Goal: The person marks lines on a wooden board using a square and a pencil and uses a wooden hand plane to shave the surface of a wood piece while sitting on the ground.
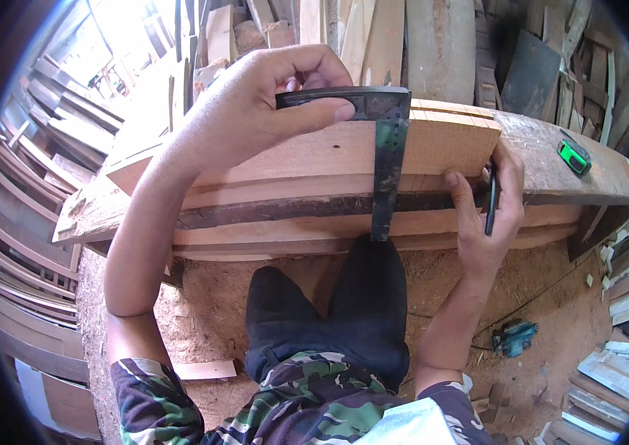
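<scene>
In my left hand is a dark try square, its stock pinched between thumb and fingers along the top of a wooden board. The square's marked blade hangs down across the board's near face and reaches below it. My right hand is at the board's right end, thumb against the near face. A dark, slim pencil is tucked in the fingers of that hand. Pencil-like lines cross the board's top edge near its right end. The left fingertips are partly hidden behind the stock.
The board rests on a wooden bench, where a green tape measure lies at the right. A teal power tool with a cord sits on the sawdust-covered floor. Stacked timber and offcuts surround the bench.
</scene>
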`<state>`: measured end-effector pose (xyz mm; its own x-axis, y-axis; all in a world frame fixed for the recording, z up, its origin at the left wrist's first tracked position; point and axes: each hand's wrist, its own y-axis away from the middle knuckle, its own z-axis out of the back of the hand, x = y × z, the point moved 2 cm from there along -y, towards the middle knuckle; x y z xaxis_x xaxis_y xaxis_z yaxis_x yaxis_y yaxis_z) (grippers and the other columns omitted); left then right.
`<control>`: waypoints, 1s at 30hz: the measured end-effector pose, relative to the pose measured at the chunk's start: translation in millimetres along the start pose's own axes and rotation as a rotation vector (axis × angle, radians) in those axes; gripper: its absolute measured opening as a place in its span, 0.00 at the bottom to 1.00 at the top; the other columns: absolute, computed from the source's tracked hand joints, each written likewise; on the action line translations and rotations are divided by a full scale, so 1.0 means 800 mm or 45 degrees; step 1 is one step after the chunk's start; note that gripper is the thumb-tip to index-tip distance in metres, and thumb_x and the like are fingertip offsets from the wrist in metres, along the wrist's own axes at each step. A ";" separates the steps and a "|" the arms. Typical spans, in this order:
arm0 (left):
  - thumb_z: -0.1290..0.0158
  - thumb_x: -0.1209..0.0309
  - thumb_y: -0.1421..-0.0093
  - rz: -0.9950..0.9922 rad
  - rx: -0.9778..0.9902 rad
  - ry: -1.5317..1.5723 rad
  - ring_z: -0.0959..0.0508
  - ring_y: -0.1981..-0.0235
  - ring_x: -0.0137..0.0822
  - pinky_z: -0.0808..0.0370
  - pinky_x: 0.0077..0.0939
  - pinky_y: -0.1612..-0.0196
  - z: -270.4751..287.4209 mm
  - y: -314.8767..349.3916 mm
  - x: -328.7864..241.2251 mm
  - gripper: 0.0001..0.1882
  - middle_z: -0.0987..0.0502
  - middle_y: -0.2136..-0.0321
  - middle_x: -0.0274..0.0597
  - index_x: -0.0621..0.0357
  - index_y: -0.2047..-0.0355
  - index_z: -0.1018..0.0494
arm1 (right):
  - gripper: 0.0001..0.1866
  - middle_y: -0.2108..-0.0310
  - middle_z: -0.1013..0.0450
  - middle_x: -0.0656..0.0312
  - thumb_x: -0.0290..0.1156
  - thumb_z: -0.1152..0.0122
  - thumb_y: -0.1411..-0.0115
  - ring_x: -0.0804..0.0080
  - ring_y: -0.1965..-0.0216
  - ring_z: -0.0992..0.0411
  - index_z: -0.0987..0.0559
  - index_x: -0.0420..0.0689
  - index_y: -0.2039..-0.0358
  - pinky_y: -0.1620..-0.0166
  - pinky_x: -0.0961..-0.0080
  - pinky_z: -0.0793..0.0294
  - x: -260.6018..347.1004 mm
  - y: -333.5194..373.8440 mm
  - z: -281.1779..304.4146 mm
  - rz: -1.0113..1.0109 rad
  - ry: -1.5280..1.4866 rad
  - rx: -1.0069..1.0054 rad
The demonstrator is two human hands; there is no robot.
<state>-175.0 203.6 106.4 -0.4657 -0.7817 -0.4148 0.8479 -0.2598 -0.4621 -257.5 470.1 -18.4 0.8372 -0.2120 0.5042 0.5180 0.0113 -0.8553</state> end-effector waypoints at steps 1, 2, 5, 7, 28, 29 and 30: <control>0.37 0.65 0.31 -0.017 -0.008 0.001 0.37 0.76 0.13 0.42 0.14 0.73 -0.002 0.000 -0.001 0.10 0.31 0.75 0.20 0.57 0.57 0.22 | 0.31 0.48 0.25 0.53 0.30 0.23 0.40 0.61 0.46 0.26 0.23 0.32 0.38 0.40 0.64 0.28 -0.004 -0.003 0.002 -0.016 -0.042 0.110; 0.37 0.66 0.31 -0.034 -0.015 0.002 0.38 0.76 0.13 0.42 0.14 0.74 -0.005 -0.001 -0.003 0.10 0.31 0.75 0.20 0.58 0.57 0.22 | 0.31 0.48 0.24 0.53 0.30 0.23 0.40 0.62 0.46 0.26 0.23 0.32 0.39 0.41 0.65 0.27 -0.006 -0.003 0.002 -0.074 -0.093 0.110; 0.36 0.67 0.31 -0.052 -0.037 -0.026 0.37 0.77 0.14 0.42 0.15 0.74 -0.009 -0.003 -0.010 0.09 0.32 0.76 0.22 0.59 0.59 0.22 | 0.31 0.49 0.23 0.53 0.29 0.22 0.41 0.65 0.48 0.24 0.22 0.32 0.40 0.43 0.68 0.26 -0.010 -0.001 0.004 -0.194 -0.188 0.107; 0.36 0.67 0.31 -0.068 -0.044 -0.054 0.37 0.77 0.14 0.42 0.16 0.75 -0.010 -0.006 -0.014 0.09 0.32 0.76 0.22 0.59 0.60 0.22 | 0.31 0.49 0.23 0.53 0.29 0.22 0.42 0.66 0.48 0.24 0.22 0.32 0.40 0.43 0.69 0.25 -0.013 0.001 0.005 -0.202 -0.178 0.106; 0.36 0.65 0.31 -0.045 -0.086 -0.028 0.37 0.82 0.12 0.46 0.14 0.80 -0.014 -0.001 -0.007 0.10 0.32 0.80 0.21 0.57 0.63 0.23 | 0.14 0.57 0.15 0.47 0.20 0.38 0.39 0.50 0.46 0.17 0.24 0.42 0.52 0.30 0.53 0.35 0.049 0.018 -0.026 0.405 -0.135 -0.029; 0.36 0.65 0.31 -0.043 -0.090 0.002 0.37 0.81 0.12 0.46 0.14 0.80 -0.015 -0.002 -0.008 0.10 0.32 0.80 0.21 0.57 0.63 0.23 | 0.14 0.58 0.15 0.47 0.20 0.38 0.39 0.50 0.46 0.17 0.24 0.42 0.52 0.31 0.53 0.35 0.051 0.017 -0.025 0.411 -0.116 -0.023; 0.36 0.66 0.31 -0.040 -0.095 0.032 0.37 0.81 0.12 0.46 0.14 0.80 -0.016 -0.002 -0.009 0.10 0.32 0.80 0.21 0.57 0.63 0.23 | 0.14 0.58 0.15 0.48 0.20 0.37 0.39 0.50 0.46 0.17 0.23 0.42 0.53 0.31 0.53 0.34 0.051 0.016 -0.025 0.415 -0.104 -0.023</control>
<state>-176.0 217.1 100.2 -0.4986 -0.7593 -0.4181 0.8121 -0.2405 -0.5317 -219.8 441.7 -11.3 0.9700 -0.1208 0.2109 0.2179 0.0479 -0.9748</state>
